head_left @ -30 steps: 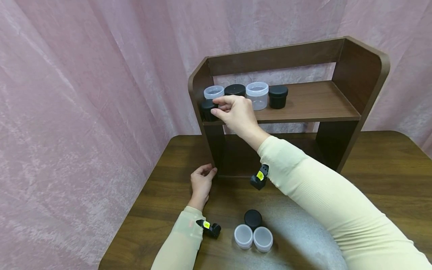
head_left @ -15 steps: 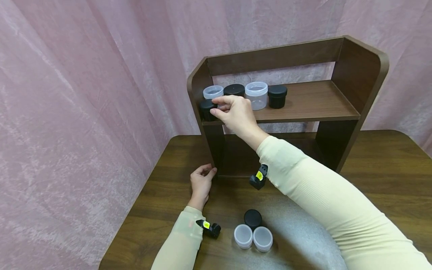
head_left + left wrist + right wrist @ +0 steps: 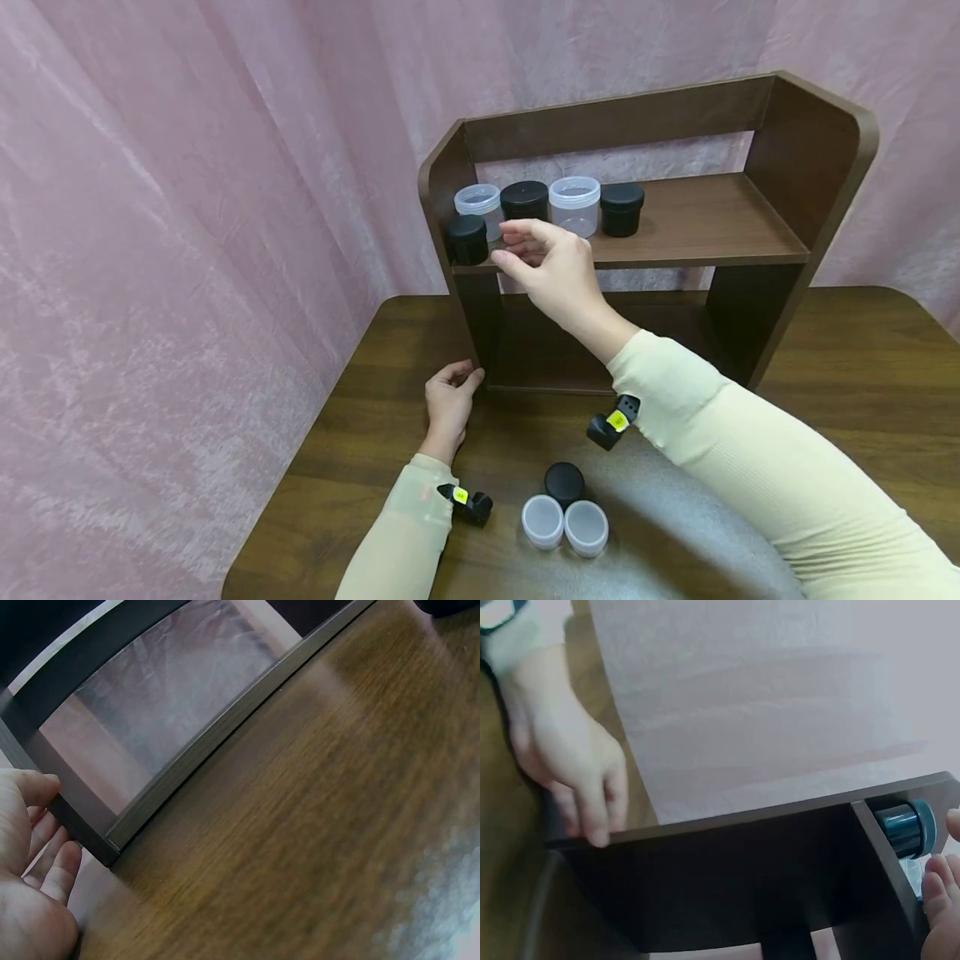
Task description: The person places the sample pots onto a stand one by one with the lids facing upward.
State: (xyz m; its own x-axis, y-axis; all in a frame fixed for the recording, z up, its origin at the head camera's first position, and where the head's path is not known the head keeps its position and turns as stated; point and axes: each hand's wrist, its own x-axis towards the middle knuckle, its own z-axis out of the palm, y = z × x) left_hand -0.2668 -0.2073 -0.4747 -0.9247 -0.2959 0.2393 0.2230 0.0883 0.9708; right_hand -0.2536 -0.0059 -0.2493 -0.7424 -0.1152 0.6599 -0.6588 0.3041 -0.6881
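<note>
In the head view my left hand [image 3: 448, 406] grips the lower front corner of the left side panel of a brown wooden shelf [image 3: 697, 212]. The left wrist view shows one digit over the panel's edge [image 3: 82, 825], the others on its outer side. My right hand [image 3: 558, 271] is at the upper board, thumb and fingers apart with nothing between them. Just left of it, apart, a small black lidded jar [image 3: 467, 240] stands at the front left corner. Behind stand a clear jar [image 3: 478, 200], a black-lidded jar [image 3: 525, 200], another clear jar [image 3: 575, 207] and a small black jar [image 3: 621, 210].
On the wooden table [image 3: 360, 433] in front of the shelf, a black-lidded jar [image 3: 564, 483] and two pale translucent jars, one left [image 3: 542, 522] and one right [image 3: 587, 529], stand in a cluster. A pink curtain [image 3: 225, 208] hangs behind.
My right hand has let go of the small black jar and moved right, away from it. The jar stays at the shelf's front left corner. My left hand has not moved.
</note>
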